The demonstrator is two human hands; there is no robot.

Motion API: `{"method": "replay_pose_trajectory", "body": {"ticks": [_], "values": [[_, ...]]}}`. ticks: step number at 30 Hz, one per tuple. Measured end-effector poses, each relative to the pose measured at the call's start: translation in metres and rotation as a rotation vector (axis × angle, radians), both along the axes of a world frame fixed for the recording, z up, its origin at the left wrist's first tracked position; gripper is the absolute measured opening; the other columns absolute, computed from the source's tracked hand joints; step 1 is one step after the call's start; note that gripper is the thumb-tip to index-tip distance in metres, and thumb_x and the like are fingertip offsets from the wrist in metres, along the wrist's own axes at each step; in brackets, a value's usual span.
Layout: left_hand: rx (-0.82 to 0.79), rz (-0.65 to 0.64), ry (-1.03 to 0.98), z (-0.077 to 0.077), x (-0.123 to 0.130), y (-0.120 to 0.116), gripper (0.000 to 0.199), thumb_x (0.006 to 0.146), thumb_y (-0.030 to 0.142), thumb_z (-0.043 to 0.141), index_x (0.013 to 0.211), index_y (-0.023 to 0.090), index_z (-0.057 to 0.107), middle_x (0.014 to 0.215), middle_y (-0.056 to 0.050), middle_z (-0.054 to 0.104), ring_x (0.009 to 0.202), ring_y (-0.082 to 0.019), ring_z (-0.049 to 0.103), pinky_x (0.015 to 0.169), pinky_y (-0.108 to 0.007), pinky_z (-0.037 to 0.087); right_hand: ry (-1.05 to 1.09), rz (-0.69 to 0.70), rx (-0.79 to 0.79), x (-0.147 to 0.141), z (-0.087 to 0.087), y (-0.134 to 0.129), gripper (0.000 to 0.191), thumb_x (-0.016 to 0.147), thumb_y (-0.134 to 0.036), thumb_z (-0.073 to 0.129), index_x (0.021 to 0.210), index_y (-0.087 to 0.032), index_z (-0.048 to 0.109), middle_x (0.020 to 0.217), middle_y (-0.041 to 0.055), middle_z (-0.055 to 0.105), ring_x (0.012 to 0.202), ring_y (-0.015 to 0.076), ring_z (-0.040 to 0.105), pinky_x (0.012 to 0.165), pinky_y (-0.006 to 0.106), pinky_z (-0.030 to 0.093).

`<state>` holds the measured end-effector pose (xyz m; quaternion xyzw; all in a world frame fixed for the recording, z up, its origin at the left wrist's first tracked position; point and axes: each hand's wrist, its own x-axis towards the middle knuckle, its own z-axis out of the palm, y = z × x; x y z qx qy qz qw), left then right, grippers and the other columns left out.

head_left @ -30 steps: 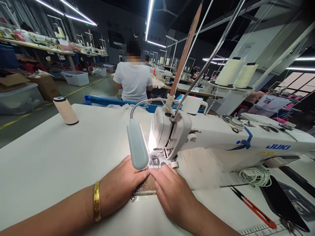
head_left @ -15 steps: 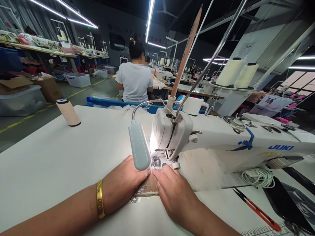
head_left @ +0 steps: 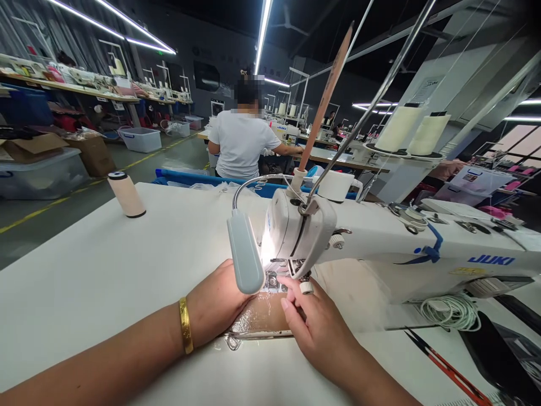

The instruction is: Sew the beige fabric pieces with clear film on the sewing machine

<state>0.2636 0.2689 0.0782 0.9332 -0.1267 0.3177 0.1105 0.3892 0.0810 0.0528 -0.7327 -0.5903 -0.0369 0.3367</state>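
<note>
My left hand (head_left: pixel 217 304) rests on the bed of a white sewing machine (head_left: pixel 372 237), left of the needle area. The grey lamp (head_left: pixel 245 254) hides its fingertips, so what they hold cannot be made out. My right hand (head_left: pixel 321 321) is on the other side, index finger stretched toward the presser foot (head_left: pixel 273 278) and the other fingers loosely bent, apart from it. Nothing shows in its grip. Between the hands lies a shiny brown plate (head_left: pixel 266 316) on the bed. Sheer pale fabric (head_left: pixel 350 287) spreads under the machine arm.
A peach thread cone (head_left: pixel 127 194) stands on the white table (head_left: pixel 84 270) at left. At right are red-handled tweezers (head_left: pixel 452 369), a coil of pale cord (head_left: pixel 452 310) and a dark phone-like object (head_left: pixel 486 349). A person in a white shirt (head_left: pixel 239 141) sits ahead.
My right hand has shifted right and lifted its index finger away from my left thumb, uncovering more of the brown plate. The left hand stays about where it was. The view has shifted slightly.
</note>
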Motion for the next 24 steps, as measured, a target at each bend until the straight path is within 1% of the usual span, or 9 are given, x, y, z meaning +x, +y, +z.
{"method": "replay_pose_trajectory", "body": {"ticks": [2, 6, 9, 12, 15, 17, 19, 21, 24], "values": [[-0.005, -0.003, -0.003, 0.000, 0.000, 0.000, 0.034, 0.105, 0.011, 0.039, 0.091, 0.020, 0.069, 0.089, -0.006, 0.078, 0.078, -0.022, 0.071, 0.072, -0.035, 0.056, 0.008, -0.001, 0.008, 0.000, 0.001, -0.002, 0.026, 0.105, -0.015, 0.044, 0.123, -0.020, 0.063, 0.095, 0.0067, 0.065, 0.090, 0.0242, 0.067, 0.076, 0.037, 0.060], [-0.015, 0.032, 0.065, -0.008, -0.001, 0.006, 0.035, 0.107, 0.015, 0.037, 0.094, 0.019, 0.070, 0.095, -0.008, 0.078, 0.085, -0.024, 0.071, 0.076, -0.036, 0.058, 0.001, 0.007, -0.001, -0.001, 0.005, -0.009, 0.019, 0.107, -0.017, 0.045, 0.100, -0.022, 0.062, 0.096, 0.0063, 0.065, 0.083, 0.0219, 0.065, 0.073, 0.036, 0.058], [-0.018, 0.090, 0.139, -0.026, -0.001, 0.017, 0.028, 0.105, 0.018, 0.043, 0.102, 0.019, 0.071, 0.102, -0.009, 0.077, 0.097, -0.027, 0.071, 0.087, -0.042, 0.059, -0.066, 0.081, -0.072, -0.005, 0.015, -0.020, 0.017, 0.106, -0.015, 0.047, 0.108, -0.023, 0.062, 0.096, 0.0059, 0.066, 0.083, 0.0223, 0.064, 0.071, 0.035, 0.057], [-0.025, 0.137, 0.157, -0.049, -0.004, 0.032, 0.028, 0.107, 0.027, 0.046, 0.115, 0.021, 0.072, 0.109, -0.009, 0.076, 0.103, -0.028, 0.069, 0.096, -0.045, 0.057, -0.172, 0.168, -0.152, -0.009, 0.026, -0.042, 0.019, 0.104, -0.014, 0.052, 0.117, -0.021, 0.063, 0.093, 0.0053, 0.068, 0.081, 0.0231, 0.063, 0.068, 0.035, 0.056], [0.031, 0.198, 0.102, -0.070, -0.010, 0.048, 0.039, 0.110, 0.042, 0.043, 0.136, 0.024, 0.065, 0.134, -0.013, 0.071, 0.122, -0.036, 0.065, 0.107, -0.055, 0.052, -0.283, 0.126, -0.216, -0.010, 0.026, -0.075, 0.018, 0.099, -0.015, 0.061, 0.116, -0.018, 0.064, 0.094, 0.0070, 0.071, 0.079, 0.0240, 0.064, 0.065, 0.036, 0.057], [0.077, 0.211, 0.091, -0.079, -0.013, 0.056, 0.041, 0.110, 0.044, 0.041, 0.140, 0.026, 0.063, 0.138, -0.013, 0.070, 0.128, -0.039, 0.063, 0.110, -0.058, 0.050, -0.368, 0.028, -0.233, -0.011, 0.015, -0.098, 0.022, 0.095, -0.016, 0.065, 0.117, -0.016, 0.064, 0.102, 0.0114, 0.075, 0.085, 0.0270, 0.068, 0.068, 0.039, 0.060], [0.068, 0.205, 0.118, -0.079, -0.014, 0.057, 0.038, 0.110, 0.041, 0.044, 0.142, 0.030, 0.061, 0.141, -0.009, 0.069, 0.129, -0.038, 0.063, 0.110, -0.056, 0.050, -0.449, -0.076, -0.226, -0.015, -0.004, -0.117, 0.031, 0.094, -0.021, 0.070, 0.123, -0.014, 0.063, 0.112, 0.0170, 0.076, 0.095, 0.0326, 0.072, 0.074, 0.044, 0.064], [0.033, 0.138, 0.180, -0.069, -0.015, 0.047, 0.034, 0.109, 0.038, 0.048, 0.140, 0.034, 0.061, 0.138, -0.006, 0.070, 0.124, -0.034, 0.067, 0.102, -0.049, 0.055, -0.495, -0.108, -0.152, -0.026, -0.027, -0.124, 0.038, 0.095, -0.030, 0.072, 0.129, -0.016, 0.061, 0.117, 0.0192, 0.077, 0.101, 0.0355, 0.074, 0.076, 0.046, 0.066], [-0.051, -0.043, 0.229, -0.043, -0.015, 0.015, 0.029, 0.107, 0.026, 0.049, 0.128, 0.036, 0.068, 0.122, -0.001, 0.076, 0.105, -0.025, 0.072, 0.084, -0.038, 0.059, -0.318, -0.222, -0.084, -0.056, -0.058, -0.112, 0.036, 0.098, -0.033, 0.074, 0.132, -0.028, 0.062, 0.119, 0.0098, 0.080, 0.098, 0.0267, 0.078, 0.077, 0.034, 0.068]]}}
